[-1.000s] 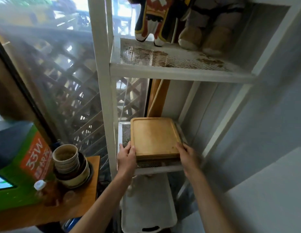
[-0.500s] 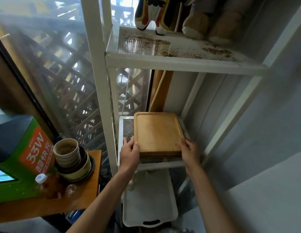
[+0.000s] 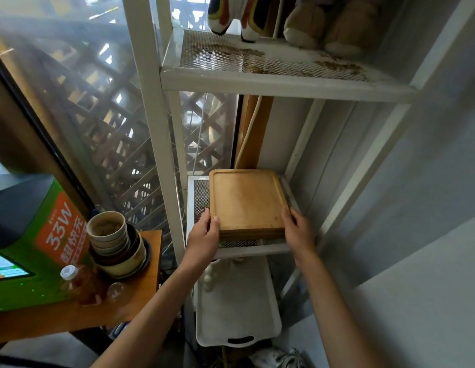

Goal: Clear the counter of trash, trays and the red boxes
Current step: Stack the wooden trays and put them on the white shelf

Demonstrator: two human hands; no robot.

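Both my hands are on the stack of square light-wood trays with raised rims point(image 3: 248, 201): left hand point(image 3: 203, 241) has its thumb over the near-left corner, right hand point(image 3: 297, 231) wraps the near-right corner, fingers curled on the edge. The stack sits on the middle mesh shelf of the white metal rack point(image 3: 239, 251), pushed toward the right post, near edge just inside the front rail. Risk as I see it: layers could shear and slide apart if I let go unevenly, and a right-side nudge could jam it against the post. The top tray looks clean and dry, pale worn patch in the centre; side view shows several thin layers, count unclear. A white plastic handled tray point(image 3: 237, 306) lies on the shelf below.
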